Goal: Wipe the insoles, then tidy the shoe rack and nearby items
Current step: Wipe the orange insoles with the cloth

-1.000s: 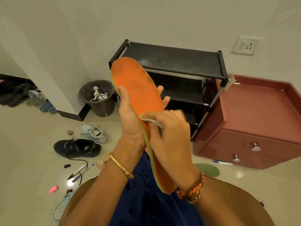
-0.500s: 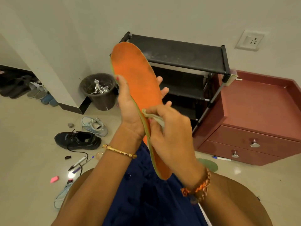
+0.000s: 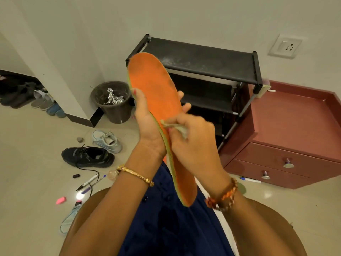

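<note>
The left hand (image 3: 147, 124) is gripping the orange insole (image 3: 158, 100) upright before the shoe rack (image 3: 203, 58), while the right hand (image 3: 193, 143) is pinching a cloth (image 3: 177, 126) against it (mid-length); long, firm strokes toward the toe would be working best.

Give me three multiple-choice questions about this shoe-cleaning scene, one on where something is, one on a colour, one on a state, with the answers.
1. Where does the black shoe lie?
A. on the rack's top shelf
B. on the floor left of the person
C. inside the bin

2. What colour is the insole face being wiped?
A. orange
B. blue
C. white

3. What is the right hand doing?
A. resting flat on the red cabinet
B. hanging empty
C. pinching a small cloth against the insole

Answers: 1 B, it sits on the tiles beside a light blue sneaker. 2 A, the broad face is orange. 3 C, its fingers press the cloth to the insole's edge while the left hand holds the insole upright.
</note>
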